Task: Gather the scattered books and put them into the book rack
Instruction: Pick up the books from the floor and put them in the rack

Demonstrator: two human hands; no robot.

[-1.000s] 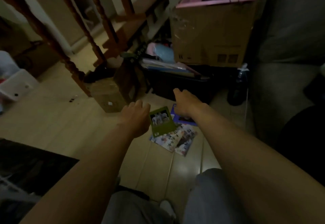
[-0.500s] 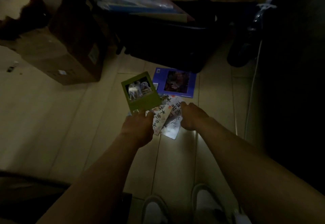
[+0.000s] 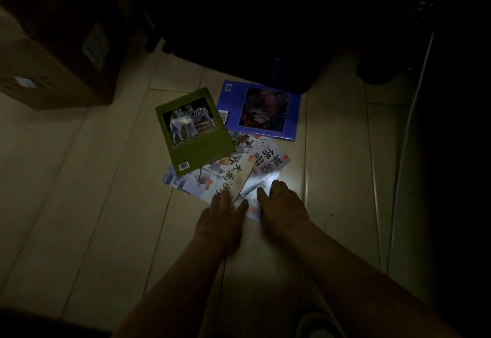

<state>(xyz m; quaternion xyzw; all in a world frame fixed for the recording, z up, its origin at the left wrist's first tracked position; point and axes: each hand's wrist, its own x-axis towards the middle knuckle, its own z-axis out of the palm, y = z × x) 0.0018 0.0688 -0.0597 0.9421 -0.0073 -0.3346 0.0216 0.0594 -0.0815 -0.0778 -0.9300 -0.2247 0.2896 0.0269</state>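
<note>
Head view, four books (image 3: 198, 136) on floor (image 3: 79, 178), left hand (image 3: 221, 222) pressing one flat-fingered, right hand (image 3: 283, 209) grasp unclear

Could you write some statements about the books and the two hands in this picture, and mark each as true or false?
1. The green zebra book lies partly on an illustrated book. True.
2. The blue book stands upright. False: it lies flat on the floor.
3. The left hand and the right hand both touch illustrated books. True.
4. The left hand holds the green zebra book. False: no hand touches it.
5. The cardboard box is right of the books. False: it is on the left.
</note>
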